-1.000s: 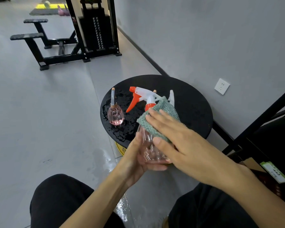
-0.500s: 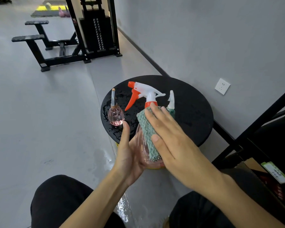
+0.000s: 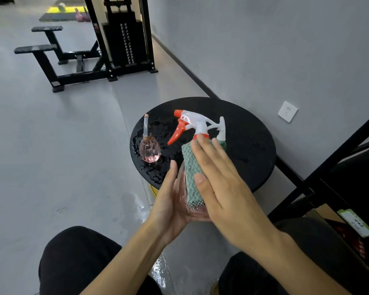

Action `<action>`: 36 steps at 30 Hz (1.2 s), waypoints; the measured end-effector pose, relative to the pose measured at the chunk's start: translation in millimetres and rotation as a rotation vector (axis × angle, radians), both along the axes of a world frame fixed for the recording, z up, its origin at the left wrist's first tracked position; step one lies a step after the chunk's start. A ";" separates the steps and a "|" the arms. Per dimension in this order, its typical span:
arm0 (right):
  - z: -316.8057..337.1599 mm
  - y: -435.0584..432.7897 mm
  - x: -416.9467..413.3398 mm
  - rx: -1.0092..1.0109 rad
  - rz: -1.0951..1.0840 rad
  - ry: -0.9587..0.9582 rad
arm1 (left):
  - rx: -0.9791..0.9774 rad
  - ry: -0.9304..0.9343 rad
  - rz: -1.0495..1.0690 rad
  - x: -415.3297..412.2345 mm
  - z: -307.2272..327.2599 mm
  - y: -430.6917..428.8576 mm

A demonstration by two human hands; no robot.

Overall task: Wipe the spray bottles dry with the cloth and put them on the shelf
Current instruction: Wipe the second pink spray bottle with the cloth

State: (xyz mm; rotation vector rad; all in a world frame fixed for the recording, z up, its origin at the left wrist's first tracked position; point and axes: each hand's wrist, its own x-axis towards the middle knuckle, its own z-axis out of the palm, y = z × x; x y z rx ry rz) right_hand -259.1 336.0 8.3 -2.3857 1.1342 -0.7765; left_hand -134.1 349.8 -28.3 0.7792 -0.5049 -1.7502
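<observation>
A clear spray bottle [image 3: 182, 188] with a white and orange trigger head [image 3: 190, 121] is held upright over the near edge of the round black table [image 3: 254, 141]. My left hand [image 3: 168, 205] cups its base from the left, thumb pointing up. With flat, straight fingers my right hand [image 3: 219, 179] presses a green cloth [image 3: 191, 173] against the bottle's side. A small pink bottle [image 3: 150, 149] stands on the wet left part of the table. Behind my right fingers, a green bottle with a white nozzle [image 3: 221, 133] is partly hidden.
The black shelf frame [image 3: 339, 156] stands at the right, with a cardboard box [image 3: 328, 211] at its foot. A wall socket [image 3: 287, 111] sits above the table. Water lies on the floor [image 3: 136, 203] by my knees. A black gym machine [image 3: 119, 39] stands far back.
The cloth has moved from the bottle's shoulder down along its side under my right hand. My left thumb has straightened upward and the bottle stands more upright.
</observation>
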 end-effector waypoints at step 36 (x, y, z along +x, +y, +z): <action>-27.7 31.6 17.3 -0.196 -0.082 0.094 | 0.002 -0.062 0.126 1.9 -2.0 -4.9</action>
